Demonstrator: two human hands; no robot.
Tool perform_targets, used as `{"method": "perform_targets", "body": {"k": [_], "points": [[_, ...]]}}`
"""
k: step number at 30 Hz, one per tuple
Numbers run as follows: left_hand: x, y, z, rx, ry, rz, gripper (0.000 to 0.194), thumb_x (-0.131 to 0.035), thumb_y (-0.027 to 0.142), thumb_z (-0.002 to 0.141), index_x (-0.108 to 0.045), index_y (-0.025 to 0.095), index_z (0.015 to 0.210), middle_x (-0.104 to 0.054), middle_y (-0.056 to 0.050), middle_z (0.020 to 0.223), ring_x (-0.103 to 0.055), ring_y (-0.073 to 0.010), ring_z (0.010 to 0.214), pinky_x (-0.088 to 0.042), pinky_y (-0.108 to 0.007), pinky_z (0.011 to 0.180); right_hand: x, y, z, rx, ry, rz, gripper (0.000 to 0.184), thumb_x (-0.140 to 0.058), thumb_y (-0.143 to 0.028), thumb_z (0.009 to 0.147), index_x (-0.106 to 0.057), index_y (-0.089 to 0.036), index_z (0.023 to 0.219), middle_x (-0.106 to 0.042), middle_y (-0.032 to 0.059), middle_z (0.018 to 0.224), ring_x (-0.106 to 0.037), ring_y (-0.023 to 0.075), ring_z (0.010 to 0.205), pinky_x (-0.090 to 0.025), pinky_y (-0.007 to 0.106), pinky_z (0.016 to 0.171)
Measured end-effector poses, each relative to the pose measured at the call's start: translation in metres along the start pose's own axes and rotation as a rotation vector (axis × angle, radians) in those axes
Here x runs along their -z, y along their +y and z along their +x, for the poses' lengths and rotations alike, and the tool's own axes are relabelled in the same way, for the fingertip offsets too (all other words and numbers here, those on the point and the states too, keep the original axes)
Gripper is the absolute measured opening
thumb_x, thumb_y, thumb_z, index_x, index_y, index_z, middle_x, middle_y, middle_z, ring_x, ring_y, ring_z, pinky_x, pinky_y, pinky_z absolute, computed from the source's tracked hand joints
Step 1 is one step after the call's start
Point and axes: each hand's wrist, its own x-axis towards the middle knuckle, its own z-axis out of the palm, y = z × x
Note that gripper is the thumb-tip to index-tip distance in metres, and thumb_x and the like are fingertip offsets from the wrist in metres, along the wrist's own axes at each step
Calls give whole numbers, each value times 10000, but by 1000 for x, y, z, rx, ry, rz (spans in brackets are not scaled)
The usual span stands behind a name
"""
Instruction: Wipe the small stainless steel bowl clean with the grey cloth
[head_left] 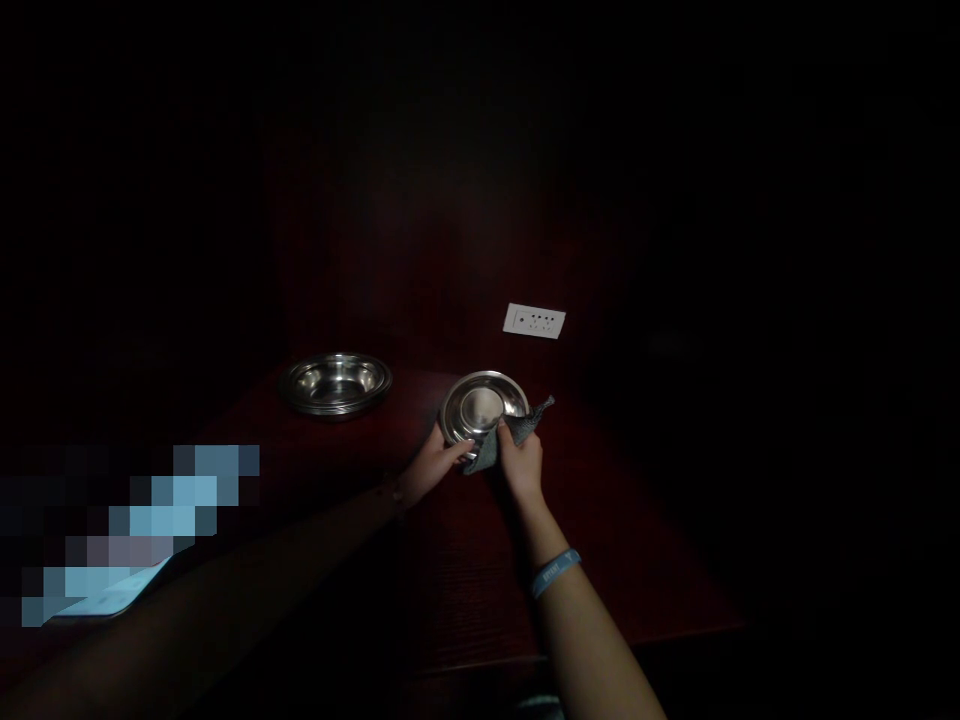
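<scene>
A shiny round metal dish point(481, 403) is held tilted above the dark red table, its hollow side facing me. My left hand point(433, 465) grips its lower left rim, thumb on the inside and the other fingers hidden beneath. A grey-green cloth point(486, 452) is bunched in my right hand point(523, 460), which presses it against the dish's lower right rim with the thumb on top. One end of the cloth sticks out to the right past the knuckles. A blue wristband circles my right wrist.
Several nested metal dishes point(337, 385) stand at the back left of the table point(600, 560). A white socket plate point(534, 321) is on the wall behind. At the left lies a lit screen point(112, 592), partly blurred out. Surroundings are very dark; the table's front edge shows below.
</scene>
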Motion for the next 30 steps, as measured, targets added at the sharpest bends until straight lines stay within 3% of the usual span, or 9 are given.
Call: {"method": "perform_targets", "body": {"k": [7, 15, 25, 30], "points": [[0, 10, -2, -5, 36, -42, 516, -711, 221, 653, -517, 174, 1129, -673, -54, 975, -627, -140, 737, -472, -248, 632, 1, -3, 0, 4, -6, -11, 301, -546, -409, 800, -695, -157, 866, -750, 90, 898, -699, 220, 848, -523, 284, 740], [0, 14, -2, 49, 105, -16, 353, -589, 220, 688, -593, 149, 1034, -693, -31, 873, -618, -139, 694, -459, -238, 611, 1, -4, -1, 12, -3, -46, 330, -537, -443, 811, -696, -164, 884, -748, 97, 908, -700, 227, 867, -524, 292, 746], [-3, 15, 0, 5, 178, -64, 269, -592, 266, 757, -619, 156, 1001, -722, -76, 981, -644, -234, 1009, -468, -353, 931, 3, -9, -4, 3, 13, -78, 318, -542, -449, 803, -693, -169, 820, -739, 86, 833, -693, 225, 802, -511, 288, 694], [-4, 6, 3, -62, 170, -105, 299, -649, 183, 730, -624, 155, 1027, -703, -100, 1098, -621, -234, 1101, -396, -385, 1046, 3, -9, -4, 22, 0, -73, 315, -535, -437, 813, -692, -165, 817, -739, 80, 827, -690, 215, 789, -506, 277, 683]]}}
